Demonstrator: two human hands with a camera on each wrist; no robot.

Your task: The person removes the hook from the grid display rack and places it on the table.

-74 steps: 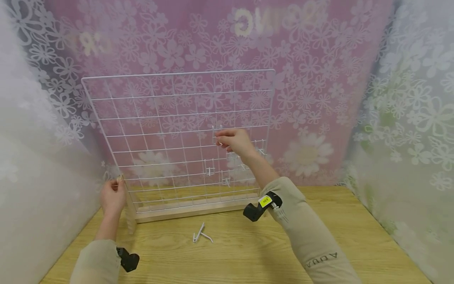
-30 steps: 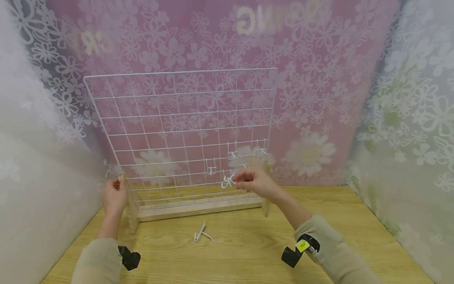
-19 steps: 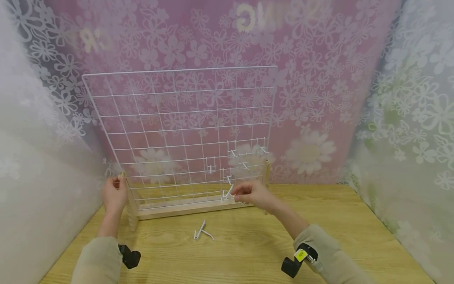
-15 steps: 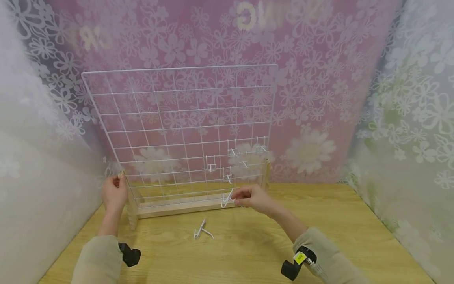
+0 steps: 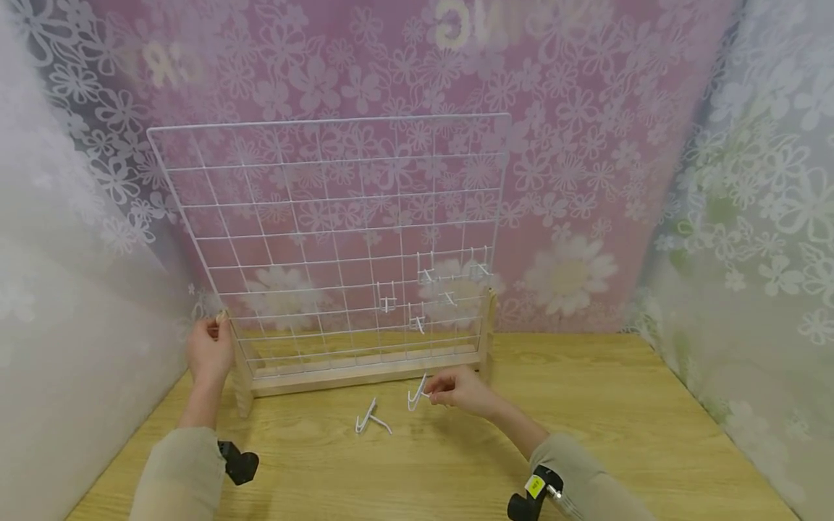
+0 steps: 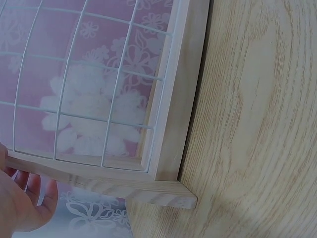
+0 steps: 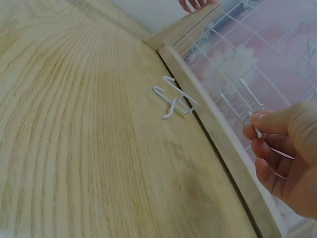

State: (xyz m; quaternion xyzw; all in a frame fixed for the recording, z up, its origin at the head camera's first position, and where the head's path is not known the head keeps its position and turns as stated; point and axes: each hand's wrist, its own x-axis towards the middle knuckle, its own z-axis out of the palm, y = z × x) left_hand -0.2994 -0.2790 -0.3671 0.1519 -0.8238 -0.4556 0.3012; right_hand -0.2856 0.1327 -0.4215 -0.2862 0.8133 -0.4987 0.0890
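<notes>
A white wire grid panel (image 5: 326,121) stands upright in a light wooden stand (image 5: 352,378). My left hand (image 5: 211,351) grips the top of the stand's left upright, with thumb and fingers on either side of it. In front of the base, my right hand (image 5: 464,391) pinches a white double-wire hook (image 5: 418,393) by its prong; in the right wrist view the hook's two bent ends point away from the fingers. A second white hook (image 5: 368,417) lies on the wooden table just left of the held one.
Several more white hooks hang on the grid's lower right part, among them one hook (image 5: 387,304) nearest the middle and another hook (image 5: 480,270) by the right edge. Behind the grid is a pink flowered curtain (image 5: 573,181), with pale flowered sheets at both sides.
My right hand has carried the hook from in front of the grid's middle down and toward me, over the table near the loose hook. The left hand stays on the upright.
</notes>
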